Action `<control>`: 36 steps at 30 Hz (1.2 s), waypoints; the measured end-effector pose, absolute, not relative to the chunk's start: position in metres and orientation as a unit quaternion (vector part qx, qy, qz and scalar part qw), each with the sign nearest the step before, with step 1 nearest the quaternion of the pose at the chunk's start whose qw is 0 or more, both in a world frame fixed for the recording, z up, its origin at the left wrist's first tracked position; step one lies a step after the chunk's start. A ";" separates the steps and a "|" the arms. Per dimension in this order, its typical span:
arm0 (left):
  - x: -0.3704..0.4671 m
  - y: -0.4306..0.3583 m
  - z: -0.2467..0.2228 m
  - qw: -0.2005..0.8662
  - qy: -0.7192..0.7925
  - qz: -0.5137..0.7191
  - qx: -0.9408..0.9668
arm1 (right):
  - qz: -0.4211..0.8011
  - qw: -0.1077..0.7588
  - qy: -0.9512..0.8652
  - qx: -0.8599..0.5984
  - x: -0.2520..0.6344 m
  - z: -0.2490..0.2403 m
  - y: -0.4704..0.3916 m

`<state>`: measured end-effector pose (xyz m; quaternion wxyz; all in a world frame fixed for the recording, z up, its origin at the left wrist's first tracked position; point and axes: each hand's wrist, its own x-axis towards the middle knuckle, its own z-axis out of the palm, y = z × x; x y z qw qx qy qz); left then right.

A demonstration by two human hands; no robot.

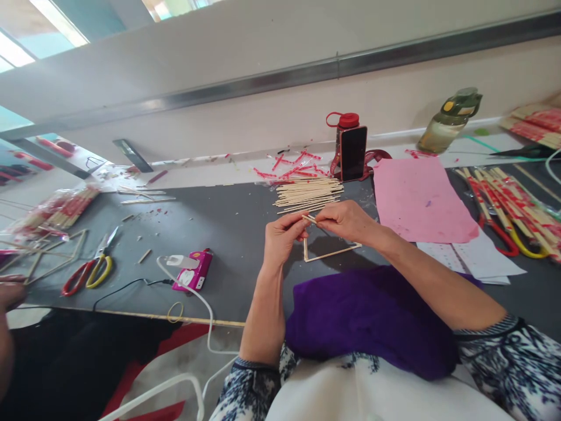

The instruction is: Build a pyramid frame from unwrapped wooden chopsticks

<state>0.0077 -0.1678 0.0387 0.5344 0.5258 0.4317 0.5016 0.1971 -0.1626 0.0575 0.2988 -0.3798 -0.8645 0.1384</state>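
Observation:
My left hand is closed, thumb and fingers pinching a corner of a small frame of thin wooden sticks. My right hand is also closed, pinching a thin wooden stick whose end meets the fingers of my left hand. The near side and left corner of the frame show below my hands; its far side is partly hidden behind them. Just beyond my hands lies a pile of loose wooden sticks. A purple cloth covers my lap at the table edge.
A phone leans on a red-capped bottle. Pink paper and wrapped sticks lie to the right. Leftward are a pink box with cables, scissors, and another person's hand beside stick frames. A green-lidded bottle stands behind.

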 end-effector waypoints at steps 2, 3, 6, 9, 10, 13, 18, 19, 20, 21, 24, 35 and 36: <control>0.008 -0.167 0.038 0.541 0.432 0.499 0.521 | 0.138 0.297 -0.865 -0.379 0.197 0.058 -0.163; 0.008 -0.167 0.038 0.545 0.430 0.499 0.518 | 0.139 0.296 -0.865 -0.380 0.197 0.058 -0.163; 0.009 -0.166 0.036 0.556 0.427 0.500 0.509 | 0.141 0.292 -0.864 -0.386 0.197 0.058 -0.163; 0.009 -0.166 0.035 0.563 0.424 0.499 0.505 | 0.140 0.296 -0.863 -0.385 0.198 0.058 -0.164; 0.009 -0.166 0.034 0.565 0.421 0.499 0.505 | 0.139 0.298 -0.863 -0.383 0.198 0.057 -0.164; 0.009 -0.166 0.034 0.562 0.422 0.497 0.509 | 0.135 0.300 -0.864 -0.381 0.198 0.057 -0.164; 0.009 -0.167 0.036 0.555 0.429 0.497 0.511 | 0.123 0.301 -0.864 -0.385 0.198 0.056 -0.164; 0.009 -0.167 0.036 0.555 0.429 0.498 0.510 | 0.124 0.301 -0.863 -0.386 0.198 0.056 -0.164; 0.009 -0.167 0.036 0.554 0.429 0.500 0.509 | 0.125 0.301 -0.863 -0.385 0.198 0.056 -0.164; 0.009 -0.167 0.036 0.554 0.428 0.501 0.509 | 0.126 0.300 -0.864 -0.385 0.198 0.056 -0.164; 0.010 -0.166 0.035 0.555 0.420 0.505 0.511 | 0.130 0.297 -0.862 -0.389 0.197 0.057 -0.164; 0.010 -0.165 0.032 0.560 0.411 0.499 0.518 | 0.125 0.300 -0.860 -0.393 0.198 0.057 -0.166; 0.010 -0.165 0.032 0.561 0.413 0.497 0.518 | 0.128 0.299 -0.860 -0.394 0.198 0.057 -0.166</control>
